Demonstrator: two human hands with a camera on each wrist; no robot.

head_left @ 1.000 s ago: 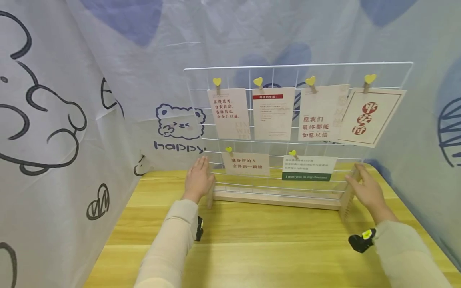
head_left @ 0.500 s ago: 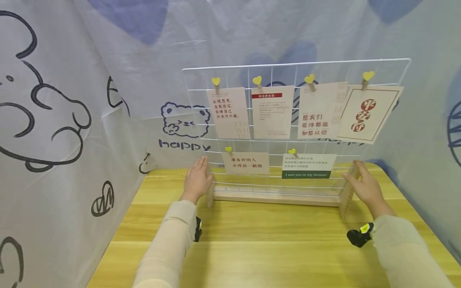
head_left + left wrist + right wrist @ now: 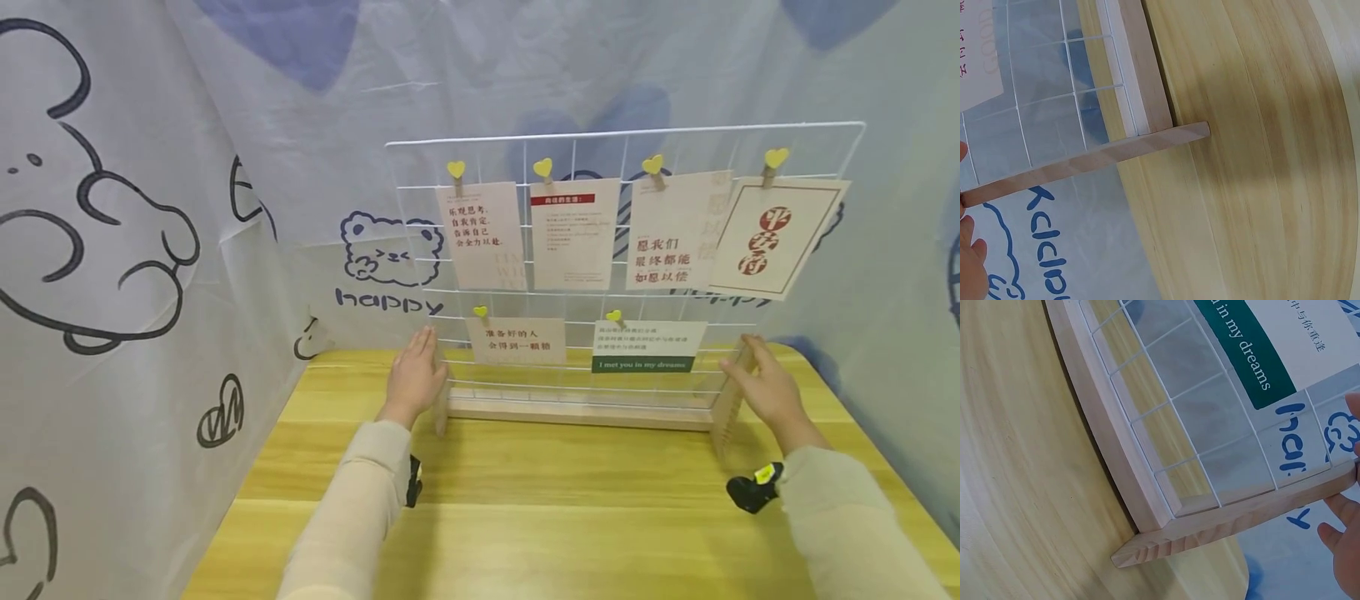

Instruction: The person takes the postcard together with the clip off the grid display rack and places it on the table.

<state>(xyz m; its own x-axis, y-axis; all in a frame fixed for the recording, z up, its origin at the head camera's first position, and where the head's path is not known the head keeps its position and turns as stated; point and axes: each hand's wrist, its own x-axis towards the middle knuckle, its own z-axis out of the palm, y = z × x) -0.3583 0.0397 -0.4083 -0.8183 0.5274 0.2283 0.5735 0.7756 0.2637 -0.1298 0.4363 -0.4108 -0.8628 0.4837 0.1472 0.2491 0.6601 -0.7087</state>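
Note:
A white wire grid display stand [image 3: 577, 412] with a wooden base stands upright on the table. Its left wooden side post [image 3: 1085, 161] is held at the top by my left hand [image 3: 414, 375], thumb on one side and fingers on the other. My right hand [image 3: 768, 396] grips the top of the right side post [image 3: 1241, 515] in the same way. Yellow heart clips [image 3: 652, 165] hold several printed cards on the grid, in two rows. At the upper right hangs a tilted card with a red border [image 3: 776, 242]; at the lower right, a white and green card [image 3: 648, 346].
The stand is near the back of a yellow wood-grain table [image 3: 570, 517]. A pale curtain [image 3: 300, 167] with blue hearts and cartoon drawings surrounds the back and sides. Black wrist devices [image 3: 752, 490] sit below both hands.
Both hands keep their hold on the side posts. The head view shifts slightly; the stand and cards otherwise look the same.

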